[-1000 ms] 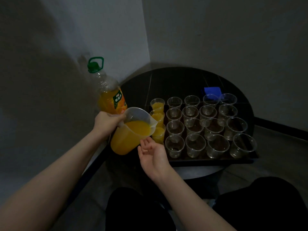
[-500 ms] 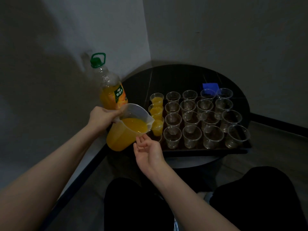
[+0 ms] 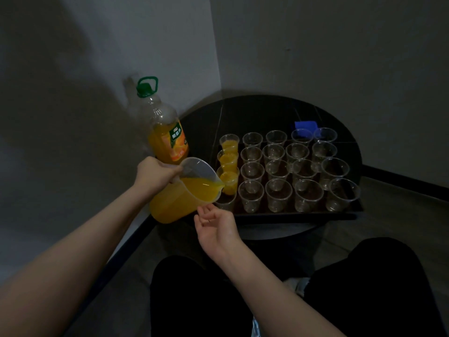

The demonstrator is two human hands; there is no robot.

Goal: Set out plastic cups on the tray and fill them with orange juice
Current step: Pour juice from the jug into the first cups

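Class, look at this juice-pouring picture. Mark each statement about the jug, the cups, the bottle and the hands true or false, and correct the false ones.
1. The left hand holds the jug. True.
2. The jug is empty. False: it holds plenty of orange juice.
3. Three cups in the left column hold juice. True.
4. The bottle has a red cap. False: the cap is green.
5. The right hand grips a cup. False: it is open, palm up, below the jug's spout.
6. The cups stand on a dark tray. True.
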